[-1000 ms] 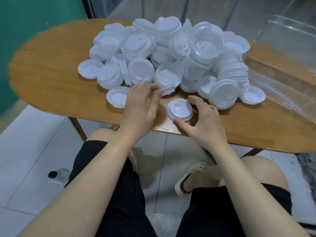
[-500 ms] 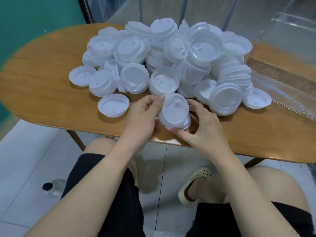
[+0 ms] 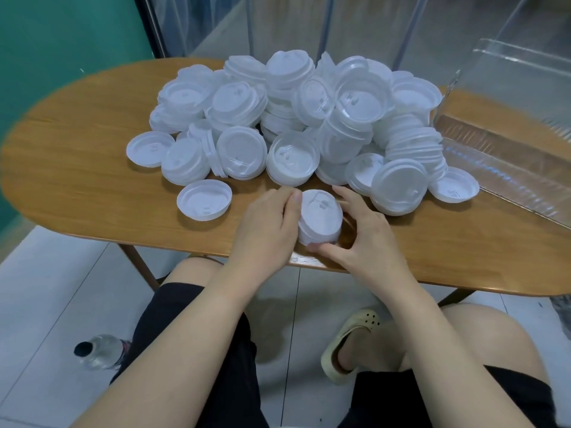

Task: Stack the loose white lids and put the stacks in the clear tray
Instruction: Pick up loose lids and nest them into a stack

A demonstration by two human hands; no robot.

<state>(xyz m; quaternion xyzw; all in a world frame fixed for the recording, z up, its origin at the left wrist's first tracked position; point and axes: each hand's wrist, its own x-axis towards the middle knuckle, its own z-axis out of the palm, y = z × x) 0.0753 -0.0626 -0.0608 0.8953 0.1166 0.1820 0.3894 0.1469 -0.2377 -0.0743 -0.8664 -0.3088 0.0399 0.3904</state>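
Note:
A small stack of white lids (image 3: 319,222) is tilted on edge near the front of the wooden table (image 3: 77,177). My left hand (image 3: 265,233) grips its left side and my right hand (image 3: 361,239) cups its right side and bottom. Behind them a big heap of loose white lids (image 3: 296,118) covers the middle of the table. One lid (image 3: 204,203) lies upside down, alone, left of my hands. The clear tray (image 3: 506,156) stands at the right, its inside holding no lids that I can see.
A green wall is at the left and glass panels stand behind the table. On the tiled floor below lie a plastic bottle (image 3: 99,352) at the left and my foot in a pale clog (image 3: 349,344).
My left hand brought a lid from the heap onto the one under my right hand. Both hands now hold the small stack, tipped up on edge.

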